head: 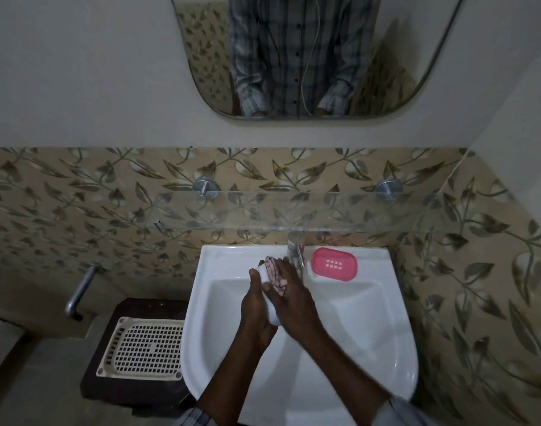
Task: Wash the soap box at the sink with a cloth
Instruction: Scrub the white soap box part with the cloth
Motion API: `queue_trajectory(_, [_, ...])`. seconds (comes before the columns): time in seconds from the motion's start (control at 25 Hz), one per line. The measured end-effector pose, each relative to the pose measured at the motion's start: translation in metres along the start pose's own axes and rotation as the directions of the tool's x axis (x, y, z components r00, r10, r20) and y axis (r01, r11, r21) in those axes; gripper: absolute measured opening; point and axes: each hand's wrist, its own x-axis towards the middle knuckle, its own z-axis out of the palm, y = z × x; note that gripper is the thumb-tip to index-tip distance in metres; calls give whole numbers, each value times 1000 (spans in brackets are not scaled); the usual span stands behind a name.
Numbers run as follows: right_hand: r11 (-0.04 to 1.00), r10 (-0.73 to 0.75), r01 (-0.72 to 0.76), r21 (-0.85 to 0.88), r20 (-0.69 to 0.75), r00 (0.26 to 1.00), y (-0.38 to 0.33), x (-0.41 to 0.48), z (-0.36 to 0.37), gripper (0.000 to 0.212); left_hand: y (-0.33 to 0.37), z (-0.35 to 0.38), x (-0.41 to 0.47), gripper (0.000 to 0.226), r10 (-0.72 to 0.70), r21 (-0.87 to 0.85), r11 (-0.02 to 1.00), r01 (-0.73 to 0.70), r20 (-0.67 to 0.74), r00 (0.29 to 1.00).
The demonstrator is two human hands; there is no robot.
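Observation:
Over the white sink (386, 333), my left hand (257, 305) grips a white soap box part (270, 302) from the left side. My right hand (294, 296) presses a pink patterned cloth (275, 272) flat against it, fingers pointing toward the tap (296, 250). Most of the white part is hidden between the two hands. A pink soap box piece with drain holes (334, 265) lies on the sink's back rim, right of the tap, apart from both hands.
A glass shelf (324, 210) juts out above the tap. A cream perforated tray (143, 347) rests on a dark stand left of the sink. A metal pipe tap (78, 290) sticks out of the left wall. A mirror (309, 56) hangs above.

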Motion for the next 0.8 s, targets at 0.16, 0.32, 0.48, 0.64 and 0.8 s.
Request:
queue_trajectory(0.16, [981, -161, 161, -111, 4, 987, 17, -50, 27, 64, 10, 2, 6, 64, 15, 167, 986, 6, -127, 992])
queue_trajectory(0.32, [826, -390, 393, -404, 92, 916, -6, 9, 5, 51, -3, 12, -1, 36, 50, -345, 939, 6, 152, 987])
queue_trajectory(0.48, [986, -57, 72, -148, 102, 993, -22, 53, -21, 38, 21, 15, -9, 52, 41, 8, 999, -40, -118, 992])
queue_trajectory(0.64, [909, 296, -312, 277, 100, 950, -9, 20, 2, 43, 21, -2, 13, 63, 206, 20, 978, -207, -224, 953])
queue_trajectory(0.8, [811, 425, -417, 410, 77, 902, 5, 10, 11, 39, 19, -9, 28, 70, 301, 152, 951, -268, -280, 911])
